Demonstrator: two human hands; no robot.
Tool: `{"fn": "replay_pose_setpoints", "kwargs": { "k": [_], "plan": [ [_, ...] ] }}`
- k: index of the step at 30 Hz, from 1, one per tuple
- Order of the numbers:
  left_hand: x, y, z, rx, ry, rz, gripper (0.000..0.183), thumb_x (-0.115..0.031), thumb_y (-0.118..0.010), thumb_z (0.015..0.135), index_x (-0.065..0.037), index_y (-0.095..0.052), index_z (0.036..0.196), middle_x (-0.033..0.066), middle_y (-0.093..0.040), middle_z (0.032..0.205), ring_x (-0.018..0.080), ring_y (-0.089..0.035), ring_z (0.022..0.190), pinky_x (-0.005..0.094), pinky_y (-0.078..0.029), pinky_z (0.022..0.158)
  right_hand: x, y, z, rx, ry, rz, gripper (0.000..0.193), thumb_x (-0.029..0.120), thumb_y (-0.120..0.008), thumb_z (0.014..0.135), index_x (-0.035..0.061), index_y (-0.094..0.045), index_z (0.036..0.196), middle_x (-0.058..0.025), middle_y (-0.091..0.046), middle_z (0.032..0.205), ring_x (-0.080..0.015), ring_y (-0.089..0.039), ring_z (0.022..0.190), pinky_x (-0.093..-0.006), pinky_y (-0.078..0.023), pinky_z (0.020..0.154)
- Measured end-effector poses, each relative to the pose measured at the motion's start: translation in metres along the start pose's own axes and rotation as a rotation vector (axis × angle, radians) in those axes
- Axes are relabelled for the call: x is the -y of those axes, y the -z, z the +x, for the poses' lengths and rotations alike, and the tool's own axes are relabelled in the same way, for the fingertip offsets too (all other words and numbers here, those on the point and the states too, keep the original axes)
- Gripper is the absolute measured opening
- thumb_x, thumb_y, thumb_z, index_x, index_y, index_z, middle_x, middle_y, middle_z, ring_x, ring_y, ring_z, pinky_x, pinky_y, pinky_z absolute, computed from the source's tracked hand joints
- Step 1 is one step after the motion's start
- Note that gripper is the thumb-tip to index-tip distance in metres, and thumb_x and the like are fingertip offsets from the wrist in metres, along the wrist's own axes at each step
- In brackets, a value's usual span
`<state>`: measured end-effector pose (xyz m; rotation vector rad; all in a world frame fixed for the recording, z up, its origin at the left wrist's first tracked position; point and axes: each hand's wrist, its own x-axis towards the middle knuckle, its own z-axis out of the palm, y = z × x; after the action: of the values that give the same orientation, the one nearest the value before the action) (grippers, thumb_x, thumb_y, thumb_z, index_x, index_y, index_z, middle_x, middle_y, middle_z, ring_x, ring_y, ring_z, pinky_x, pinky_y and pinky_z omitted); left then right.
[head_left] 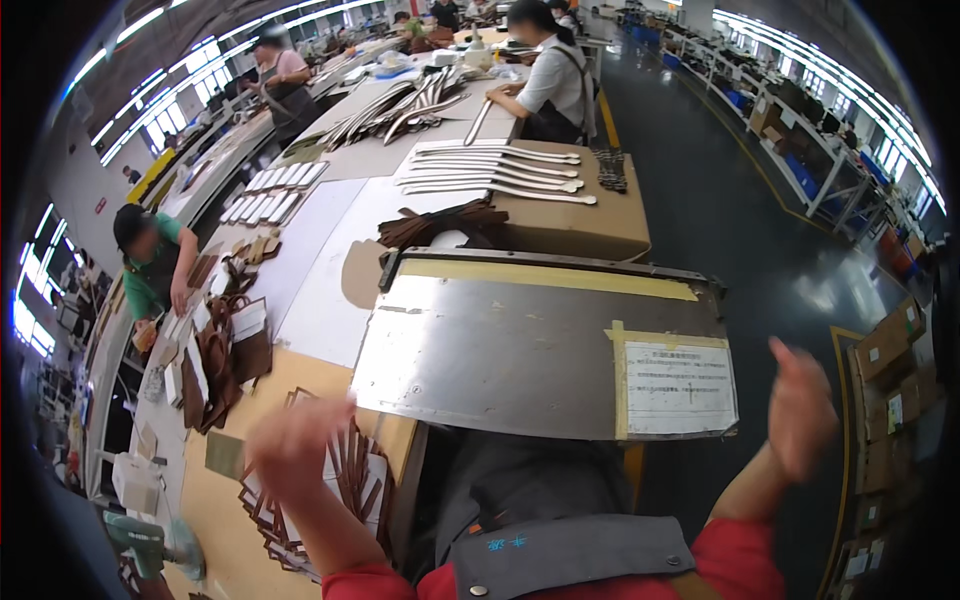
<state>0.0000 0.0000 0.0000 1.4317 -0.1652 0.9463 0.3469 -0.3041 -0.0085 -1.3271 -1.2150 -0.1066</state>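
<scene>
My left hand (298,442) is raised over a fanned stack of brown-edged strips (364,490) beside the near left corner of a metal machine cover (480,345). It is blurred, and its fingers cannot be made out clearly. Off the cover's right side, my right hand (803,412) hangs in the air with fingers stretched up and nothing visible in it. The cover lies right before me, with yellow tape along its far edge and a taped paper sheet (678,388) at its near right.
Beyond the cover stands a cardboard box (590,225) bearing long pale straps (490,170). Dark brown strips (445,225) lie beside it. Leather pieces (215,370) cover the left bench, where a person in green (160,265) works. Another person (550,85) sits at the far end.
</scene>
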Motion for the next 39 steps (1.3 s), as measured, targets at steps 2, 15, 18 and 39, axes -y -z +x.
{"fn": "replay_pose_setpoints", "kwargs": {
  "k": [2,15,18,39],
  "plan": [
    [0.049,0.025,0.006,-0.305,0.352,0.558,0.041,-0.024,-0.040,0.098,0.008,-0.052,0.120,0.0198,-0.055,0.122,0.0248,-0.052,0.114,0.0337,-0.036,0.102,-0.025,0.011,-0.008,-0.126,-0.315,-0.100,0.033,0.013,-0.045,0.094,-0.0051,-0.052,0.121,-0.0155,-0.049,0.131,-0.0226,-0.046,0.122,-0.0339,-0.035,0.102],
    [0.186,0.105,-0.026,-0.246,0.840,1.579,0.051,-0.041,-0.034,0.094,0.001,-0.043,0.121,0.0262,-0.056,0.113,0.0424,-0.057,0.099,0.0494,-0.045,0.084,-0.151,0.030,-0.100,0.105,-1.061,-1.123,0.062,0.050,-0.033,0.093,0.0154,-0.024,0.144,-0.0235,-0.052,0.123,-0.0420,-0.053,0.110,-0.0483,-0.042,0.093],
    [0.187,0.105,-0.020,-0.240,0.877,1.554,0.051,-0.040,-0.035,0.094,0.002,-0.043,0.121,0.0261,-0.056,0.113,0.0429,-0.057,0.099,0.0493,-0.045,0.084,-0.155,0.037,-0.099,0.099,-1.072,-1.106,0.061,0.050,-0.034,0.093,0.0162,-0.026,0.144,-0.0246,-0.054,0.121,-0.0427,-0.053,0.110,-0.0483,-0.042,0.093],
    [0.176,0.087,-0.018,-0.397,1.048,1.550,0.037,-0.030,-0.040,0.094,0.003,-0.050,0.106,0.0269,-0.059,0.095,0.0449,-0.055,0.087,0.0484,-0.043,0.076,-0.141,0.022,-0.092,-0.079,-1.046,-1.098,0.030,0.035,-0.043,0.095,0.0056,-0.049,0.101,-0.0258,-0.062,0.080,-0.0454,-0.059,0.077,-0.0510,-0.044,0.061]
  ]
}}
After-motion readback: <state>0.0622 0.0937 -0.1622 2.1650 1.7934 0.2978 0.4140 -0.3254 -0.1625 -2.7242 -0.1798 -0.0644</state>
